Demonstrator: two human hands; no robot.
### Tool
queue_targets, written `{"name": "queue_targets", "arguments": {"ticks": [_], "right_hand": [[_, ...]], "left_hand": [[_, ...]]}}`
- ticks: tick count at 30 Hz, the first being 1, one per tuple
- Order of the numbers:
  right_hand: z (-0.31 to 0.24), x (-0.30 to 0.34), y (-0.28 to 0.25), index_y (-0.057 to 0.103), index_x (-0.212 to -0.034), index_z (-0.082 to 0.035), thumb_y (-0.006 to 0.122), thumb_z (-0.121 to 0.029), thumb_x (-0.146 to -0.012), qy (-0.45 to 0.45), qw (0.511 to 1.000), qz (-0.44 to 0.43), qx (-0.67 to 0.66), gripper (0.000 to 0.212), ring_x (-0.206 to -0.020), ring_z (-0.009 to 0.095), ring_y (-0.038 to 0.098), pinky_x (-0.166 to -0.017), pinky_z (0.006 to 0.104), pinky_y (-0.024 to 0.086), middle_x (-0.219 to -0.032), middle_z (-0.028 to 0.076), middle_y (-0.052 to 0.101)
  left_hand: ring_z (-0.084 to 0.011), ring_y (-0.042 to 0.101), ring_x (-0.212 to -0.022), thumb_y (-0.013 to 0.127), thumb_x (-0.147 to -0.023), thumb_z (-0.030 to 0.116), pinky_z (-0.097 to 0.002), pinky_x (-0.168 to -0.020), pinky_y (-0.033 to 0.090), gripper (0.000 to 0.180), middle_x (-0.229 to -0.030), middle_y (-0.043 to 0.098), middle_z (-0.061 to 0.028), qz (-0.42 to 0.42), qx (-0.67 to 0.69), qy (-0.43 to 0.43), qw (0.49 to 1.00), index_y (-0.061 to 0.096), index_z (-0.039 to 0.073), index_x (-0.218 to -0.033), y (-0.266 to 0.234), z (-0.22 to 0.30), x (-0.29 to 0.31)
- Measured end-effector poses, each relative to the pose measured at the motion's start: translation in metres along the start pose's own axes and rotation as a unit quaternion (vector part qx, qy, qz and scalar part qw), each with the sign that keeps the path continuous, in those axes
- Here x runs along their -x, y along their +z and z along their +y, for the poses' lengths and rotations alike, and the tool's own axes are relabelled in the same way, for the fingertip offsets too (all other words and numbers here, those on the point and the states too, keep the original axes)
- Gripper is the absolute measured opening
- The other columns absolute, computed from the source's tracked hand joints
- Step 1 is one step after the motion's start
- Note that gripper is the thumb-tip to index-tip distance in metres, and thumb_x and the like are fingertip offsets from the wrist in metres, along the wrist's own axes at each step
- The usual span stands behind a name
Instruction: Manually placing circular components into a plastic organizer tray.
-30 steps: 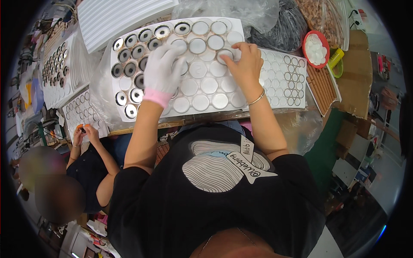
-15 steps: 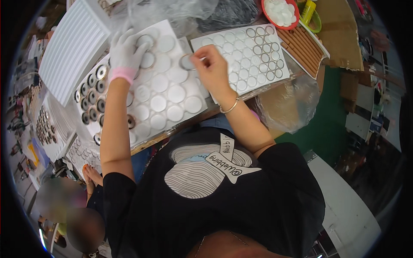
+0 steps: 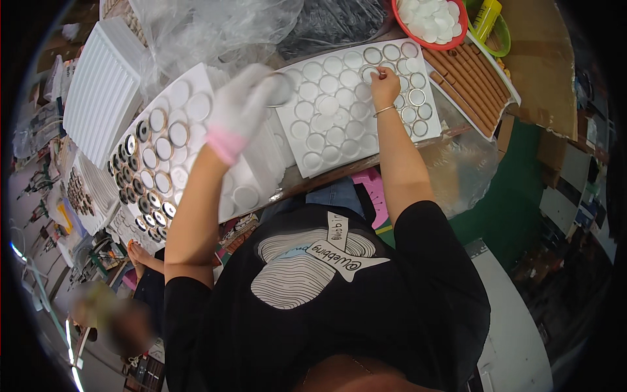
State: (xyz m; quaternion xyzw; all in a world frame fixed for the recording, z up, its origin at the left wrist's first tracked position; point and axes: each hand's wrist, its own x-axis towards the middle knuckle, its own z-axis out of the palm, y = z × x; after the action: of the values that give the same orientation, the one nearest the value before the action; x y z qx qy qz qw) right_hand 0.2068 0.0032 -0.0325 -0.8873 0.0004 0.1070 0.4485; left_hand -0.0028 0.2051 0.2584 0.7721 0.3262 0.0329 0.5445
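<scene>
My left hand [image 3: 241, 108], in a white glove with a pink cuff, is raised over the right side of the left tray [image 3: 215, 78]. Motion blurs it, but its fingers appear closed on a metal-rimmed disc [image 3: 280, 90]. Over the far part of the right tray [image 3: 297, 160], my bare right hand [image 3: 385, 83] pinches a thin metal ring [image 3: 369, 73] at one of the round recesses. More metal rings [image 3: 417, 97] sit in that tray's right part. On the left tray are several rimmed discs [image 3: 177, 134] and dark-centred round pieces [image 3: 168, 210].
A red bowl of white discs [image 3: 432, 42] stands at the far right, beside a yellow bottle [image 3: 486, 19] in a green basket. Brown rods [image 3: 470, 81] lie in a tray below them. Clear plastic film [image 3: 196, 29] covers the back. White ribbed trays [image 3: 104, 91] are stacked at left.
My gloved left hand has moved right from the left tray's discs and now carries one. My right hand has gone from the gap between the trays to the right tray. The view has shifted slightly.
</scene>
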Motion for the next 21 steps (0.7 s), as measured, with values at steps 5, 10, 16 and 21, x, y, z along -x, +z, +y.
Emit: {"name": "queue_targets", "arguments": {"ticks": [5, 10, 16, 21], "right_hand": [[-0.016, 0.014, -0.014, 0.057, -0.094, -0.005, 0.079, -0.010, -0.065, -0.069, 0.997, 0.006, 0.042, 0.036, -0.078, 0.026, 0.056, -0.068, 0.0371, 0.048, -0.090, 0.012, 0.055], [-0.045, 0.024, -0.028, 0.058, -0.097, -0.006, 0.074, -0.010, -0.073, -0.076, 0.995, -0.051, -0.045, 0.029, -0.075, 0.025, 0.053, -0.067, 0.0354, 0.047, -0.092, 0.012, 0.051], [-0.042, 0.005, -0.011, 0.067, -0.106, -0.016, 0.076, -0.015, -0.070, -0.324, 0.940, -0.066, 0.082, 0.037, -0.078, 0.027, 0.052, -0.066, 0.0376, 0.043, -0.087, 0.009, 0.051], [-0.030, -0.002, 0.020, 0.067, -0.106, -0.020, 0.077, -0.016, -0.067, -0.391, 0.904, -0.113, 0.128, 0.041, -0.077, 0.027, 0.049, -0.065, 0.0412, 0.039, -0.082, 0.008, 0.049]], "left_hand": [[-0.0112, 0.063, -0.068, 0.058, -0.089, 0.022, -0.0261, -0.062, 0.049, 0.026, -0.083, 0.066, -0.0067, -0.106, -0.117, -0.027, 0.987, 0.063, 0.001, -0.104, 0.114, -0.068, -0.099], [-0.0205, 0.067, -0.080, 0.060, -0.086, 0.026, -0.0317, -0.073, 0.050, 0.032, -0.091, 0.069, -0.0131, -0.071, -0.112, -0.127, 0.983, 0.064, 0.003, -0.107, 0.195, -0.125, -0.160], [-0.0218, 0.067, -0.082, 0.063, -0.085, 0.026, -0.0334, -0.077, 0.051, 0.038, -0.098, 0.068, -0.0143, 0.011, -0.108, -0.105, 0.989, 0.060, 0.003, -0.115, 0.201, -0.131, -0.164], [-0.0282, 0.065, -0.090, 0.064, -0.084, 0.027, -0.0368, -0.081, 0.051, 0.038, -0.104, 0.066, -0.0142, -0.048, -0.211, -0.087, 0.972, 0.060, 0.007, -0.116, 0.144, -0.071, -0.104]]}}
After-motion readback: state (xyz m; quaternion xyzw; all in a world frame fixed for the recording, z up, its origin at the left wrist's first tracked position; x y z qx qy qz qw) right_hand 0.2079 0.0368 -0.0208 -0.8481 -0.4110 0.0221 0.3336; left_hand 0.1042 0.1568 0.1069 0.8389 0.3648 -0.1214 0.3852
